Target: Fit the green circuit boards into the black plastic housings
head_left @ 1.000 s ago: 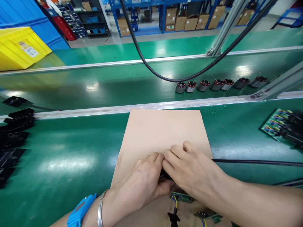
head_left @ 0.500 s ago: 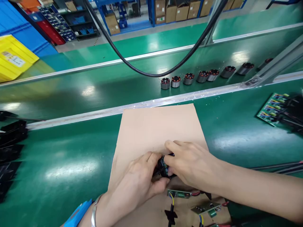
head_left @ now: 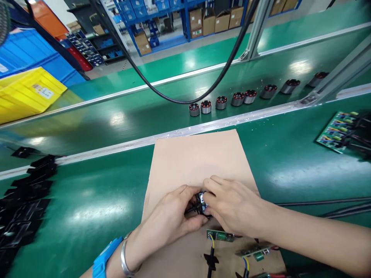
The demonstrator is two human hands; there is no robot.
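Over the cardboard sheet [head_left: 199, 158], both of my hands close on a small black part with circuitry [head_left: 199, 201]. My left hand [head_left: 176, 210] grips it from the left, thumb below and fingers above. From the right, my right hand [head_left: 228, 202] pinches it with bent fingers, which cover much of it. Just below my right hand lie a green circuit board [head_left: 222, 235] with a yellow and blue wire pair and a second circuit board [head_left: 256, 251]. A black cable piece [head_left: 211, 260] hangs off the first board's wires.
Several motor stators [head_left: 221, 102] stand in a row behind the metal rail [head_left: 130, 146]. Black parts [head_left: 26, 204] are stacked at left; wired boards [head_left: 337, 132] lie at right. A black cable [head_left: 179, 101] loops overhead. Yellow bin [head_left: 31, 92] at upper left.
The camera view has shifted, showing more of the left side. Both hands stay on the black part, which appears turned slightly, with a bright patch now showing.
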